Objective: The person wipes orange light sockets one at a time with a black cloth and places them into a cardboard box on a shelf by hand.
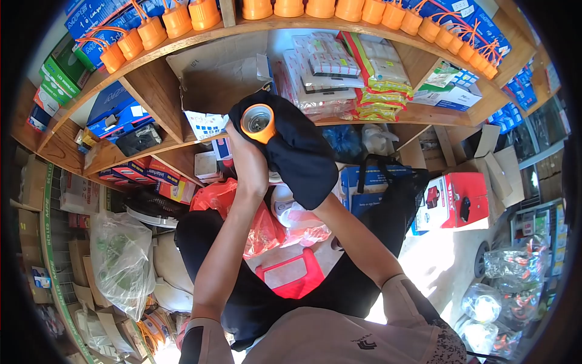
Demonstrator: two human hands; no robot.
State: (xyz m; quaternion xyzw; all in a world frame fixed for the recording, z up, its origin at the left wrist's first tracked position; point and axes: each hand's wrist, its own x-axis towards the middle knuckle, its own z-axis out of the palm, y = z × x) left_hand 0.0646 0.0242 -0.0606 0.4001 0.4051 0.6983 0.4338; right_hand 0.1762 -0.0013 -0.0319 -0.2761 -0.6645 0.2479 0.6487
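Observation:
An orange lamp socket (258, 124) with a metal-lined opening faces up at the end of my raised arms. Black cloth (303, 151) is bunched around and beside it. My left hand (248, 158) is on the left side of the socket and cloth, its fingers mostly hidden behind them. The black cloth covers my right hand, and only the forearm shows below it. Behind the socket, an open cardboard box (224, 82) sits on the shelf.
Orange sockets (288, 7) with wires line the upper shelf edge (291, 23). Packaged goods (327, 67) fill the shelf below. A red stool (309, 276) stands between my legs. A red-white box (451, 203) is at right, a clear plastic bag (121, 261) at left.

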